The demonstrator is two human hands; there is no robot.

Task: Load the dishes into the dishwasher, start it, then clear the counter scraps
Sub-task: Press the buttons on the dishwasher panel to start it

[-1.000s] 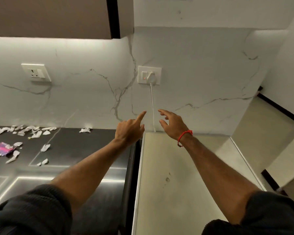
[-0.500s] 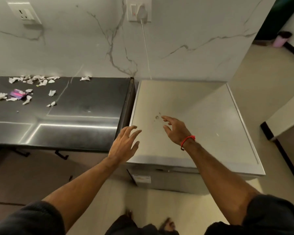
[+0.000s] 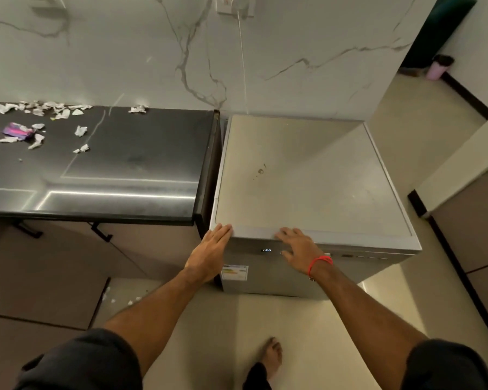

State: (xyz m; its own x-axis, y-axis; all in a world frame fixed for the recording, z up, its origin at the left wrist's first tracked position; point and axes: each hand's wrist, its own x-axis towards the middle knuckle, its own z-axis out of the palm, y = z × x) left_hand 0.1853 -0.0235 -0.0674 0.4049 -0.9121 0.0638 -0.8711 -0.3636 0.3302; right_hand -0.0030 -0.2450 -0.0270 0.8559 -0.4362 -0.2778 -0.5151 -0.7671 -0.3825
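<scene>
The grey freestanding dishwasher (image 3: 302,175) stands right of the dark counter (image 3: 130,153), its door closed and a small lit display (image 3: 266,250) on the front strip. My left hand (image 3: 209,253) lies flat with straight fingers against the front left corner of the dishwasher. My right hand (image 3: 297,246), with a red wrist thread, is spread over the top front edge next to the display. Torn white paper scraps (image 3: 44,108) and a purple wrapper (image 3: 17,130) lie at the counter's far left. No dishes are in sight.
A white cable (image 3: 242,60) runs from the wall socket (image 3: 234,5) down behind the dishwasher. Cabinet handles (image 3: 100,232) jut out below the counter. A few scraps (image 3: 121,301) lie on the floor. My bare foot (image 3: 271,358) is in front of the machine.
The view has dropped from the wall socket to the dishwasher front. Both hands came down from near the socket to the machine's top front edge. The display now shows lit digits.
</scene>
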